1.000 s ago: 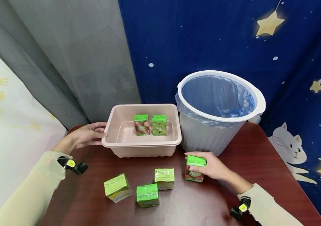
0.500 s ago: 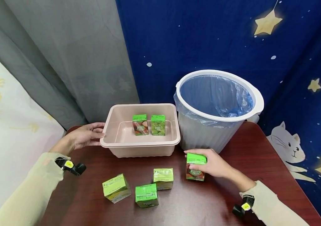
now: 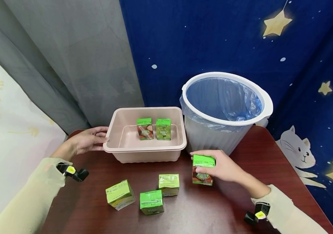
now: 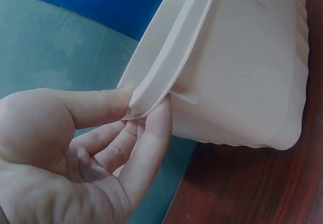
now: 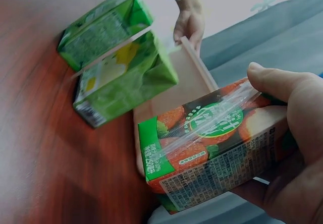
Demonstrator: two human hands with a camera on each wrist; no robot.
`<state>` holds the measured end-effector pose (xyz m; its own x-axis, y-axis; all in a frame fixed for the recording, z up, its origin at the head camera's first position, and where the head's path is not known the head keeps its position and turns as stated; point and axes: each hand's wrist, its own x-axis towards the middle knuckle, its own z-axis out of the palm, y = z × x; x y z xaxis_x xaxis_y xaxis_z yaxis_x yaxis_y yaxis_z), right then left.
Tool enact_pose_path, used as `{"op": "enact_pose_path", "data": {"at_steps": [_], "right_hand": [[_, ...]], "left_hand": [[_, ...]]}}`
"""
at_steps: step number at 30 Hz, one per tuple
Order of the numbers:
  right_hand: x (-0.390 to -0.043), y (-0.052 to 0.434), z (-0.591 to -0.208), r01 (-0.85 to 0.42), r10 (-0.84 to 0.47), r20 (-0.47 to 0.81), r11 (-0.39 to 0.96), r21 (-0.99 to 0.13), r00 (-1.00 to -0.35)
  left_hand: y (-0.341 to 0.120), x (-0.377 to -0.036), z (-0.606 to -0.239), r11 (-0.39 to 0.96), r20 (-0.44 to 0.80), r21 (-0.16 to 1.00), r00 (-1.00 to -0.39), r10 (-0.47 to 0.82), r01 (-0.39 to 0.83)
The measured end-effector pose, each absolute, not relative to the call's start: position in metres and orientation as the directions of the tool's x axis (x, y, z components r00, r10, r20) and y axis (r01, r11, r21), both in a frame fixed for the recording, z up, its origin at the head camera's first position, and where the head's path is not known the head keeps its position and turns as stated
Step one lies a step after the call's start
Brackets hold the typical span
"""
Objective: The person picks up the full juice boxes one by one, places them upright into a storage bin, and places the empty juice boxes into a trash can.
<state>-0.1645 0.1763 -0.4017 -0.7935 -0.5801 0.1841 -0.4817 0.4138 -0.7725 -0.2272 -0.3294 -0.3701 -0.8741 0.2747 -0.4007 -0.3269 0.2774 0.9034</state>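
My right hand [image 3: 225,167] grips a green juice carton with a red fruit picture [image 3: 203,162] from its right side, upright near the table in front of the bin. The right wrist view shows thumb and fingers [image 5: 298,148] wrapped round this film-wrapped carton [image 5: 212,143]. My left hand [image 3: 88,140] pinches the left rim of a pink plastic tub [image 3: 144,149], thumb on top and fingers under the lip [image 4: 146,133]. Two green cartons [image 3: 144,128] [image 3: 163,129] stand upright inside the tub.
Three more green cartons [image 3: 120,194] [image 3: 152,202] [image 3: 169,184] lie on the dark red table [image 3: 236,201] in front of the tub. A white bin lined with a blue bag [image 3: 210,136] stands right of the tub. Curtains hang behind.
My right hand has shifted the gripped carton slightly up and away from me, towards the tub. The left hand stays on the tub's rim.
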Motion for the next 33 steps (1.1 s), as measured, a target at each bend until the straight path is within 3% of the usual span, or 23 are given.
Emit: {"op": "enact_pose_path", "data": {"at_steps": [20,33], "right_hand": [[-0.171,0.151,-0.354,-0.435,-0.560,0.169,0.385,-0.814,-0.811],[-0.187,0.115,-0.312,-0.486,-0.559,0.195,0.438,-0.756,-0.806]], "left_hand": [[-0.330,-0.226,-0.366,0.272,-0.411,0.900,-0.869,0.276,-0.340],[-0.329,-0.228,-0.367,0.265,-0.414,0.901,-0.865,0.284,-0.344]]}}
